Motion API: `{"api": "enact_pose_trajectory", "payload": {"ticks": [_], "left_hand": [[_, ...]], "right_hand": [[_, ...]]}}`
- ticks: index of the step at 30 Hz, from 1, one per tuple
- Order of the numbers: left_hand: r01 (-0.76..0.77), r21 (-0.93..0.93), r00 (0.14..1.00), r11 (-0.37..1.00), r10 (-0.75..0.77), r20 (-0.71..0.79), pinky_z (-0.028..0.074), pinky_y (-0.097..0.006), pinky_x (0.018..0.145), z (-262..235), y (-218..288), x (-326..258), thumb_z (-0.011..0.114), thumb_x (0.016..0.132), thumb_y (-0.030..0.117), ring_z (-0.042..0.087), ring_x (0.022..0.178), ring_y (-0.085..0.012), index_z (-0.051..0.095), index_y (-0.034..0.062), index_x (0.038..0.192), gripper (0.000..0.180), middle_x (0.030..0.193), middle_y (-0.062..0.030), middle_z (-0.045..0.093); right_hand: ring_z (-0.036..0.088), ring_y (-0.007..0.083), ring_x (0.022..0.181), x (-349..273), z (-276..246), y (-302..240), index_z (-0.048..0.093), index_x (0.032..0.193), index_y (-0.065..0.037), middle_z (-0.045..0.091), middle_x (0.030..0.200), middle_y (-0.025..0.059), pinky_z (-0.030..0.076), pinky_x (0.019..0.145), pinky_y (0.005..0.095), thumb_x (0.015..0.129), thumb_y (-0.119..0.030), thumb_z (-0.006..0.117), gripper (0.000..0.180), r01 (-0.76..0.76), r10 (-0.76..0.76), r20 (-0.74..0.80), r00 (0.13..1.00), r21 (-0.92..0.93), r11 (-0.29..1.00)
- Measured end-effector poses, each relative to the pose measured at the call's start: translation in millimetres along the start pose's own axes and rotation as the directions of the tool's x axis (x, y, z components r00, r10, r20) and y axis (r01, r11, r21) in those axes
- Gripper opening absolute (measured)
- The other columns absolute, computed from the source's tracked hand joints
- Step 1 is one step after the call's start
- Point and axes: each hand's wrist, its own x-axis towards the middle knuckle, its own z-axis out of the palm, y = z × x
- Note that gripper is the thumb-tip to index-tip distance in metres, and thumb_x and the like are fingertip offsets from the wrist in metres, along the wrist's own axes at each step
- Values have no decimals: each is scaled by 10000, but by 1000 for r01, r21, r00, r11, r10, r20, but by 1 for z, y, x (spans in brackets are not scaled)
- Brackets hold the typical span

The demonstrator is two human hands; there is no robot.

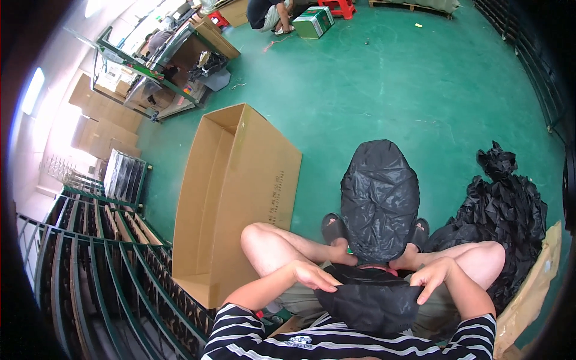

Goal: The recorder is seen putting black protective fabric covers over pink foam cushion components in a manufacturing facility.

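Observation:
Between my sandalled feet stands a large oval thing covered in wrinkled, shiny black sheeting (379,192). Closer to my lap, a piece of thin black material (373,307) is stretched between both hands. My left hand (315,277) pinches its left edge, and my right hand (433,278) grips the right edge between thumb and fingers. Whether this piece joins the cover on the oval thing, I cannot tell. A bit of pink shows behind the held edge. On the floor to my right lies a crumpled heap of black sheeting (507,210).
A long open cardboard box (264,174) stands close to my left leg. Green metal racks (120,258) fill the lower left. Brown wrapping (534,288) lies beside the black heap. Farther off are a workbench (174,60), a crouching person (267,15) and a green carton (314,23).

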Motion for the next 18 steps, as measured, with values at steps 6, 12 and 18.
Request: {"api": "enact_pose_trajectory", "payload": {"ticks": [6, 12, 18], "left_hand": [[-627, 498, 643, 599, 37, 765, 291, -300, 1002, -83, -17, 76, 450, 1022, 160, 377, 1256, -151, 351, -30, 1375, 413, 1424, -136, 402], [-677, 593, 703, 436, 144, 697, 296, -280, 1089, -33, -7, 24, 503, 1010, 207, 410, 1313, -184, 349, -35, 1443, 520, 1458, -128, 423], [-644, 359, 551, 675, 83, 830, 275, -290, 1105, -25, -2, 28, 472, 1021, 130, 404, 1276, -118, 401, -97, 1391, 440, 1383, -72, 506]], "right_hand": [[522, 74, 801, 9, -20, -53, 629, 957, 126, 661, 835, 1, 449, 713, 294, 971, -215, 606, 342, 111, -122, 155, 980, 79, 991], [488, 40, 732, 13, -2, -23, 630, 815, 99, 598, 713, -33, 426, 648, 273, 975, -220, 597, 358, 144, -141, -29, 990, 141, 979], [535, 77, 854, 8, 0, -35, 630, 1006, 123, 671, 896, 30, 450, 774, 290, 986, -184, 572, 313, 14, -29, 68, 997, 215, 976]]}}
